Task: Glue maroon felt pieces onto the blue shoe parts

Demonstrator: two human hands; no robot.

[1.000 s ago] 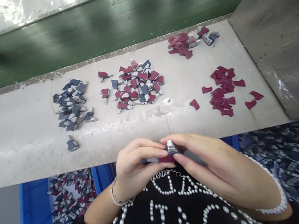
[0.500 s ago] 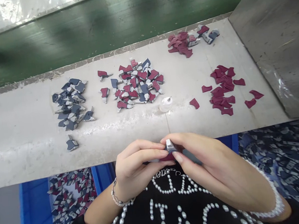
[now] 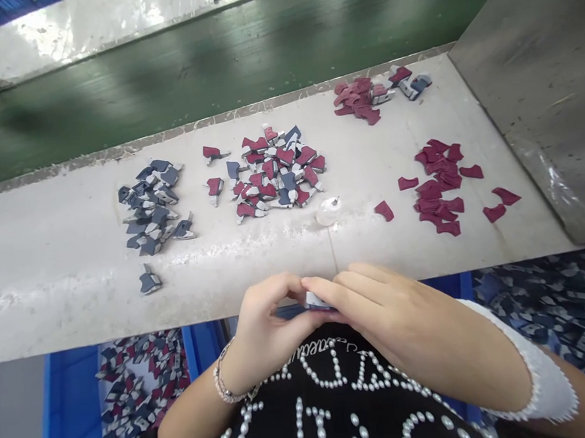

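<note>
My left hand (image 3: 267, 321) and my right hand (image 3: 384, 313) meet at the near edge of the white bench (image 3: 50, 262), fingers pinched together on a small grey and blue piece (image 3: 314, 302). Most of that piece is hidden by my fingers. Ahead on the bench lie a heap of blue-grey pieces (image 3: 152, 203), one stray blue-grey piece (image 3: 149, 281), a mixed heap of red and blue pieces (image 3: 275, 172), and a scatter of flat dark red pieces (image 3: 443, 185). A small clear glue bottle (image 3: 328, 210) stands between the heaps.
A smaller pile of red pieces with a few grey ones (image 3: 374, 93) lies at the bench's far edge. Beyond it runs a green conveyor belt (image 3: 186, 59). A grey metal panel (image 3: 544, 88) rises on the right. Blue bins of pieces sit below the bench, left (image 3: 129, 390) and right (image 3: 553, 294).
My hands have turned the piece down between my fingers, so its red part and most of its grey tab no longer show. The camera has tipped slightly, shifting the bench down in view.
</note>
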